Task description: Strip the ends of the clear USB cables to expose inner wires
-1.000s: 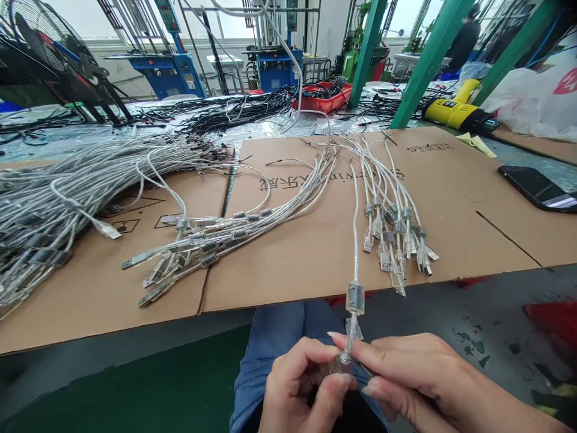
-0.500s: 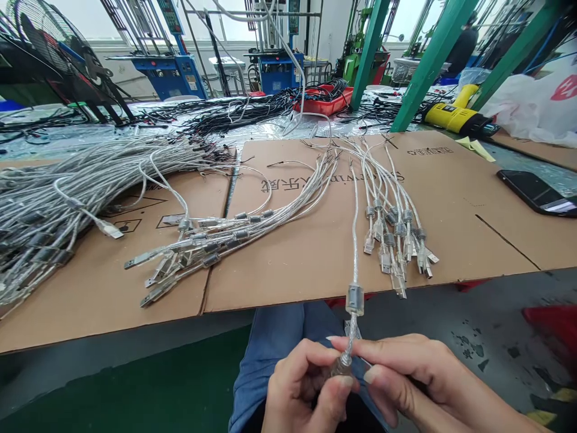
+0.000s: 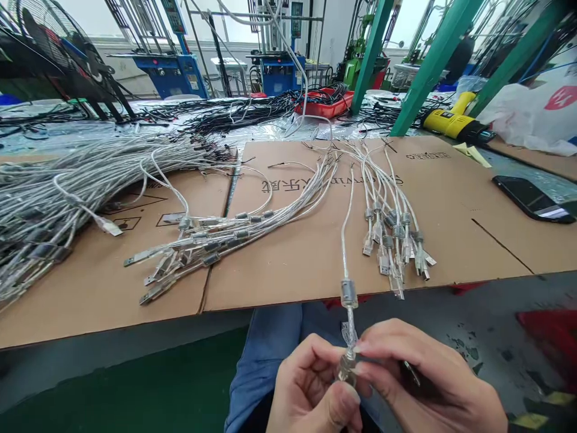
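One clear cable (image 3: pixel 345 240) runs down from the cardboard over its front edge, with a grey ferrite bead (image 3: pixel 348 293) just above my hands. My left hand (image 3: pixel 315 385) pinches the connector (image 3: pixel 346 368) at its lower end between thumb and fingers. From the right, my right hand (image 3: pixel 419 376) pinches the cable where it meets the connector; a thin metal tool (image 3: pixel 412 373) shows between its fingers. A fanned bunch of similar cables (image 3: pixel 396 231) lies right of this cable, and another bunch (image 3: pixel 220 240) lies to the left.
A large heap of clear cables (image 3: pixel 90 180) covers the left side of the cardboard (image 3: pixel 279 270). A phone (image 3: pixel 534 198) and a yellow heat gun (image 3: pixel 451 123) lie at the right. Behind are black cables, a red tray (image 3: pixel 327 105) and green posts (image 3: pixel 417 66).
My right hand has drawn its fingers in to pinch at the connector's cable end, and the metal tool now shows within it. The bead and cable have shifted slightly left.
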`<move>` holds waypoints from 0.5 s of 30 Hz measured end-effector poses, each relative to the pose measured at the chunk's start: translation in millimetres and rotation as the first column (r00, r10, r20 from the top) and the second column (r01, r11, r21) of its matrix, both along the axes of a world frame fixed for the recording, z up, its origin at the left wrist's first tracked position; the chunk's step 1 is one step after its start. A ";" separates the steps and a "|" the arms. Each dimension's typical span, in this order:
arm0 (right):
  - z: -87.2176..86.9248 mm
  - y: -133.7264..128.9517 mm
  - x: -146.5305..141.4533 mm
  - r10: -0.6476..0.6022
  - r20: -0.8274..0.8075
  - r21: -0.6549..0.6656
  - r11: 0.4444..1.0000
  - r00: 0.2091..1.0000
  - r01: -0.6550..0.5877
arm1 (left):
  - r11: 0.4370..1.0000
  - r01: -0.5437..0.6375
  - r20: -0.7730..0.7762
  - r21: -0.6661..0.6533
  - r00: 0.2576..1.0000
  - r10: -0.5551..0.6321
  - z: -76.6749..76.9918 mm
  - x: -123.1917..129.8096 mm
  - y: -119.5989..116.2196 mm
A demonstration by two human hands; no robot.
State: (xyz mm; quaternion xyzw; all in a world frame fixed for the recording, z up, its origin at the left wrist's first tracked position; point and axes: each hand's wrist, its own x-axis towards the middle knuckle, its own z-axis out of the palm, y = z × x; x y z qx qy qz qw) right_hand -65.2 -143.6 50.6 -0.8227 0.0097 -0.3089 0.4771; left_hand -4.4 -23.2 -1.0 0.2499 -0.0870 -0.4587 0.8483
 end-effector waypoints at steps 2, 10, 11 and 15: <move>0.3 -1.5 0.5 0.015 -0.001 -0.009 1.000 1.000 -0.015 | 1.000 -0.010 0.022 0.001 1.000 0.010 -1.8 0.0 -0.2; 3.4 -5.5 4.5 0.015 -0.016 -0.010 1.000 1.000 -0.016 | 0.975 -0.055 0.090 0.217 0.995 0.036 13.0 3.1 3.3; 5.3 -5.5 5.8 0.019 -0.021 -0.002 1.000 1.000 -0.019 | 0.959 -0.065 0.095 0.274 0.995 0.040 14.0 2.9 4.1; 13.5 -5.3 12.2 0.049 -0.086 0.006 0.999 0.995 -0.049 | 0.968 -0.026 0.141 0.249 0.990 -0.010 8.4 3.0 5.2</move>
